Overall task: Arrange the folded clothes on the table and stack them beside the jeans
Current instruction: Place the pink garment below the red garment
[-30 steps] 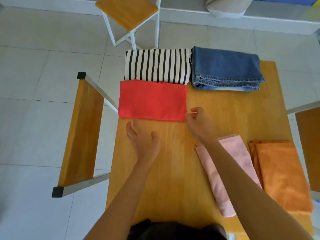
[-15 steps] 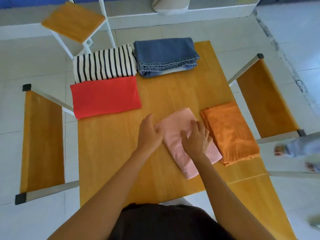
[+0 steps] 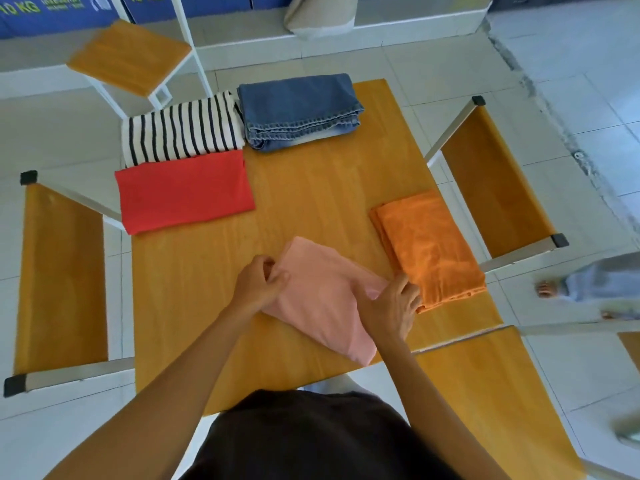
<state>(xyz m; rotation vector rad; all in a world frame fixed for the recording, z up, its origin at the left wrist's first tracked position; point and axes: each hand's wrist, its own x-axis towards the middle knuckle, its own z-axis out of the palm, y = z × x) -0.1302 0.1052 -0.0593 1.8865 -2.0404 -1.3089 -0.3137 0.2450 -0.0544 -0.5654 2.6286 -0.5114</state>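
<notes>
A folded pink cloth lies near the front of the wooden table. My left hand pinches its left edge and my right hand grips its right edge. Folded blue jeans rest at the table's far edge. To their left sits a folded black-and-white striped garment, and a folded red garment lies just in front of it. A folded orange cloth lies at the right, next to my right hand.
Wooden benches with metal frames stand at the left, the right and the near right. A small wooden stool stands beyond the table. Another person's bare foot shows on the tiled floor at the right.
Both hands moved from the red garment to the pink cloth and closed on its two edges. The pink cloth has been pulled a little left, away from the orange cloth.
</notes>
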